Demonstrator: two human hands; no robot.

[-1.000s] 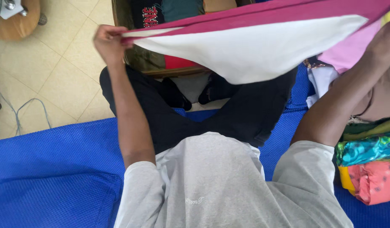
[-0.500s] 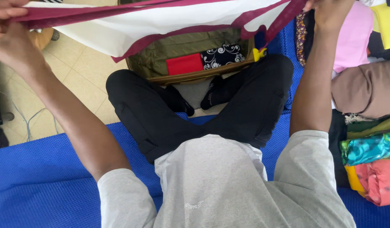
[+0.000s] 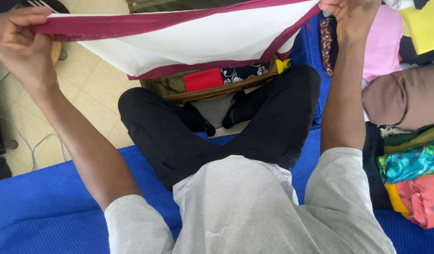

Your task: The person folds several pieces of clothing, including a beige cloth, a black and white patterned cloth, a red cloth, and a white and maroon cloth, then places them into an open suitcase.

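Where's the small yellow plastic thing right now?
In the head view, the small yellow plastic object sits right of centre, at the right end of the brown wooden tray, just below the white cloth with maroon border.

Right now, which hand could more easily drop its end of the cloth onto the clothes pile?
Probably the right hand: it pinches the white, maroon-edged cloth right beside the heap of folded clothes. The left hand holds the far end, over the tiled floor.

blue mat (image 3: 47, 207), folded clothes pile (image 3: 405, 141), tiled floor (image 3: 92, 89), basket (image 3: 207, 91)
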